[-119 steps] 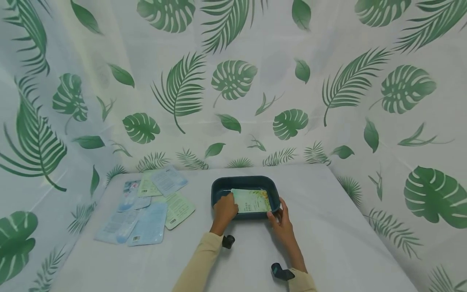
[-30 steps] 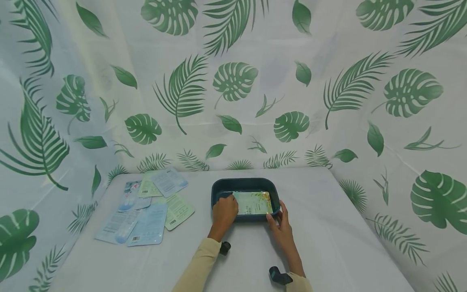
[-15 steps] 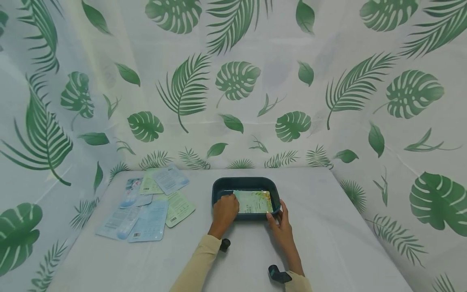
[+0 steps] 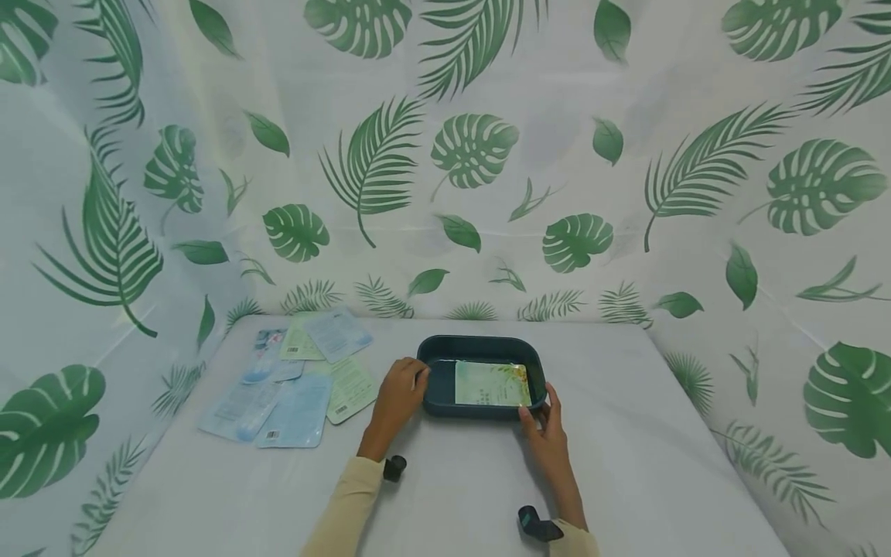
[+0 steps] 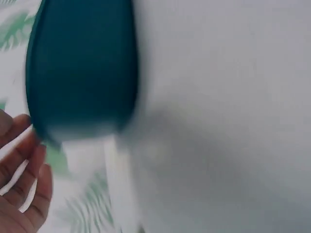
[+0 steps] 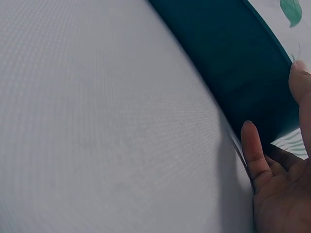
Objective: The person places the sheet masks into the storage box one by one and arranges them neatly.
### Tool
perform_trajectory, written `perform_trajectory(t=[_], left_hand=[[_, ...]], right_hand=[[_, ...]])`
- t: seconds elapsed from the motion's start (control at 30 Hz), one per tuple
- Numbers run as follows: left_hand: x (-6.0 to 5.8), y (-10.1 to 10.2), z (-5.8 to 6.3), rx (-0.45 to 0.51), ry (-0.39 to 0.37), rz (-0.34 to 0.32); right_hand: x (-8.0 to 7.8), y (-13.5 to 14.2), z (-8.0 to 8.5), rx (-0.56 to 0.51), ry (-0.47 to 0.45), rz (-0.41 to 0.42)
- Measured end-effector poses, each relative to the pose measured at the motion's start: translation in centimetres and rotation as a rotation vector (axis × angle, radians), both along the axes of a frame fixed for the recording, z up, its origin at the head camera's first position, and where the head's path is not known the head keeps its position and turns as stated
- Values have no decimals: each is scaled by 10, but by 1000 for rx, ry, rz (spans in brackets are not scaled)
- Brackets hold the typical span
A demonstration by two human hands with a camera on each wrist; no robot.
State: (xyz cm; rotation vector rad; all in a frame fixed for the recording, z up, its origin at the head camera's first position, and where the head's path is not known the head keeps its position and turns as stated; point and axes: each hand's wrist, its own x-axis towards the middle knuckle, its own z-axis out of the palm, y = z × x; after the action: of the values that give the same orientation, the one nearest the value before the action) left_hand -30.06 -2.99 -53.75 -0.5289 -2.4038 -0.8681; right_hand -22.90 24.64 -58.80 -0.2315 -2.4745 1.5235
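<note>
Print on the packets is too small to read.

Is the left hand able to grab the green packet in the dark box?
Probably yes. The left hand is at the left end of the dark box, the top is open, and nothing lies on the green packet; it just needs to reach over.
</note>
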Motion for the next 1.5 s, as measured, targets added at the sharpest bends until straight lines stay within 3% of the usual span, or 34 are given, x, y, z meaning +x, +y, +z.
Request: perform_trajectory(t=[0.2, 0.37, 0.6, 0.8, 0.97, 1.23, 1.5], left_hand=[[-1, -54, -8, 71, -123, 153], [5, -110, -11, 43, -244, 286], [23, -184, -9, 58, -444, 473], [42, -227, -14, 43, -529, 640], [50, -248, -27, 97, -560, 672], [50, -246, -17, 186, -544, 711], [49, -248, -20, 224, -598, 759]], right_hand=[[-2, 1, -2, -6, -28, -2], [-2, -1, 1, -27, -19, -1], [-3, -1, 4, -28, -27, -4], [-3, 0, 2, -29, -23, 6], [-4, 1, 1, -19, -18, 11], [-3, 3, 1, -15, -24, 7], [-3, 2, 2, -36, -21, 21]])
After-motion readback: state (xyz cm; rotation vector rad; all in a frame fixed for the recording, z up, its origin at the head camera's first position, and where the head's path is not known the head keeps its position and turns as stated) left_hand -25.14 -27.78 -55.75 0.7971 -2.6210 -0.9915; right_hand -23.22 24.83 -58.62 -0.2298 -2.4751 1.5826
